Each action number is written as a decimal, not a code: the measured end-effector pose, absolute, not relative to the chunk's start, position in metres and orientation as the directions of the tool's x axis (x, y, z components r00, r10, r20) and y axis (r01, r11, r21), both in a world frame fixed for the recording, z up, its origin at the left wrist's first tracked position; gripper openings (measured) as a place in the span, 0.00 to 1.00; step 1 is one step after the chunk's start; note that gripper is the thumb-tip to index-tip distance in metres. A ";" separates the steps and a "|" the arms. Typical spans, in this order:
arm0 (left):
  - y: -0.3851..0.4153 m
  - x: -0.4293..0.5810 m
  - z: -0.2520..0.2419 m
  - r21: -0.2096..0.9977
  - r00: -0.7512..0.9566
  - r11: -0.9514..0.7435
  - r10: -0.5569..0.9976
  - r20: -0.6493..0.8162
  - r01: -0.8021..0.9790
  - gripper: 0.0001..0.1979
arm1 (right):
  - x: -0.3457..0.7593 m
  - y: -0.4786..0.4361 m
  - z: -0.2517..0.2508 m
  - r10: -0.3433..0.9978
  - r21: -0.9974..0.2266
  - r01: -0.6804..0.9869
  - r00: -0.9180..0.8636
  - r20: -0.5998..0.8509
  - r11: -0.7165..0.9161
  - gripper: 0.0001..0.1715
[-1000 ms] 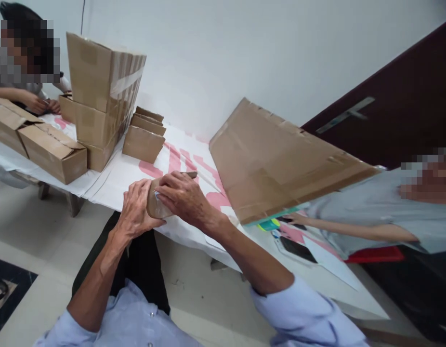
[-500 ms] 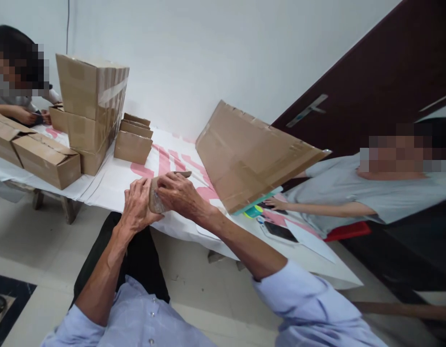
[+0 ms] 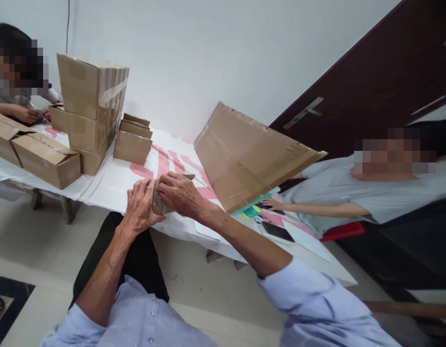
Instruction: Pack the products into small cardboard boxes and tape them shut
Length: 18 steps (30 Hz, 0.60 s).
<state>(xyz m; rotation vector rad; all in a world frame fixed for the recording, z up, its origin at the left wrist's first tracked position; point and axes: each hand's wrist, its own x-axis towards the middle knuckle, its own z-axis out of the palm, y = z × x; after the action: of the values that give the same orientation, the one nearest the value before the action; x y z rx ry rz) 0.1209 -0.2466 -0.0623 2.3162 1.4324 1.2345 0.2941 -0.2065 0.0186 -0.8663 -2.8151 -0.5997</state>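
Observation:
Both my hands grip a small brown cardboard box (image 3: pixel 158 206) at the near edge of the white-covered table (image 3: pixel 111 185). My left hand (image 3: pixel 139 205) wraps its fingers round the box's left side. My right hand (image 3: pixel 179 193) lies over its top and right side, fingers curled and pressing on it. Most of the box is hidden between the two hands; only a taped corner and a thin top edge show.
A big flattened carton (image 3: pixel 244 154) leans tilted right of my hands. Stacked taped cartons (image 3: pixel 91 111), small folded boxes (image 3: pixel 132 140) and a long box (image 3: pixel 45 159) stand to the left. One person sits far left, another leans on the table at right by a phone (image 3: pixel 277 231) and tape roll (image 3: pixel 251 212).
My hands have closed further over the small box, the left hand shifting right onto it. The view has drifted a little; the big carton sits lower left in it.

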 end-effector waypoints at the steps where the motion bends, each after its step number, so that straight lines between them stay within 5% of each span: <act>1: -0.247 0.121 -0.062 0.506 0.207 -0.534 0.798 0.566 0.677 0.58 | 0.293 -0.205 0.019 0.522 0.331 0.568 -0.823 0.225 0.753 0.13; 18: -0.244 0.120 -0.063 0.496 0.224 -0.556 0.785 0.578 0.667 0.58 | 0.300 -0.187 0.012 0.438 0.347 0.445 -0.893 0.105 0.825 0.12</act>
<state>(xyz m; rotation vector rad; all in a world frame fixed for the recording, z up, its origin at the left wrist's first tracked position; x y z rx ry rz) 0.1205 -0.2443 -0.0629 2.3427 1.4013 1.2429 0.2998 -0.1867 0.0123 -0.7212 -2.9819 -0.5745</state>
